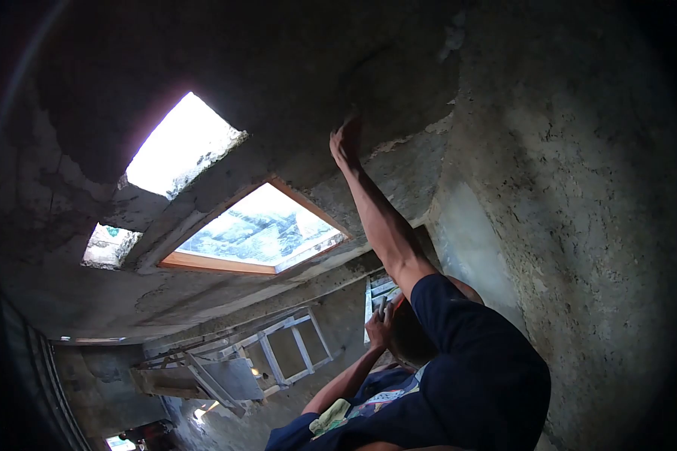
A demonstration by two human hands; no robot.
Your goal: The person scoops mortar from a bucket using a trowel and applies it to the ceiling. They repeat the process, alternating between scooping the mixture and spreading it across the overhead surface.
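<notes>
Right hand (347,140) is raised at full reach against the backdrop of a dark, rough wall surface (293,83); contact cannot be confirmed. Fingers are blurred and in shadow: how far they are spread, and whether anything is held, cannot be told. Left hand (380,328) is set low, near the chest; its fingers are bent and appear clasped on the edge of a dark round object (412,342), bowl- or pan-like, located between that hand and the right sleeve (459,312). Contents not visible. For good handling, the round object is best held level and close to the printed shirt (384,402), so that the load is shared with the body and nothing is tipped. The raised arm is best worked from the shoulder, with the wrist loose and pressure kept even, since control is judged to be weaker at that stretch. Flaky pale patches (399,143) are noted just beside the raised hand; light pressure is advised there, as crumbs could be knocked loose. Wood-framed window (218,263) is placed left of the raised forearm; elbow clearance should be minded. Ladder-like frame (286,349) is seen farther back, well apart.
</notes>
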